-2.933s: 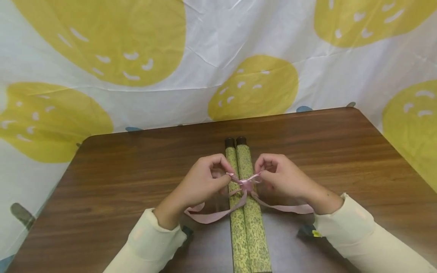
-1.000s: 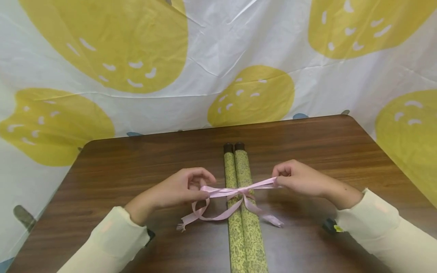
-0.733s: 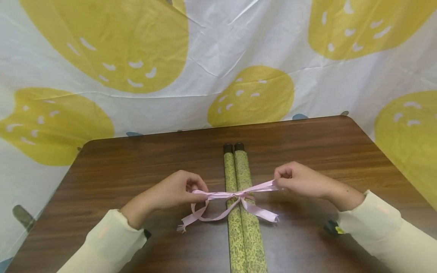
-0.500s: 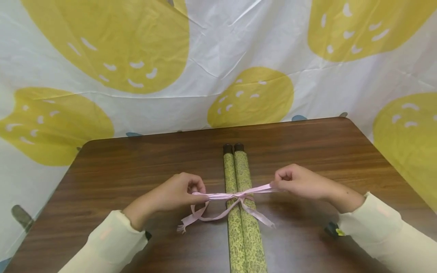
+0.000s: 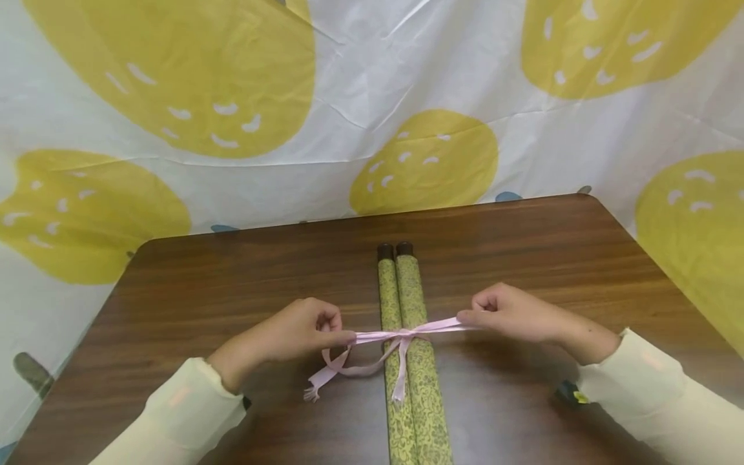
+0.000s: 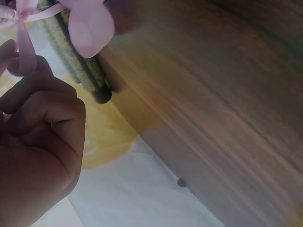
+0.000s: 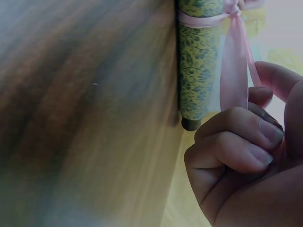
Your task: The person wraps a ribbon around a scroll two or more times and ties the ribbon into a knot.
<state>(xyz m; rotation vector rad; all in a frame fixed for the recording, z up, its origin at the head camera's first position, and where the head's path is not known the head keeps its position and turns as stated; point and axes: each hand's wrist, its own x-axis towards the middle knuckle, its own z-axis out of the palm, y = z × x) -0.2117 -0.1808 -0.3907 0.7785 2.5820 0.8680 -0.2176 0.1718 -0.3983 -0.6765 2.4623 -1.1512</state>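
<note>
Two scrolls in green-yellow patterned cloth with dark end knobs lie side by side on the table. A pink ribbon wraps both and is knotted in a bow on top. To the left of the scrolls, my left hand pinches one bow loop between thumb and fingers. My right hand pinches the other loop on the right, and the ribbon is stretched nearly straight between them. One frayed tail hangs to the left, the other over the scrolls. The right wrist view shows the ribbon running into my curled fingers.
The brown wood-grain table extends around the scrolls. Behind it hangs a white cloth with large yellow fruit shapes. Cream sleeves cover both forearms, with a dark strap showing at each wrist.
Both hands were close together at the knot; they have since moved apart, drawing the loops outward and tightening the bow. The right tail has slid inward onto the scrolls.
</note>
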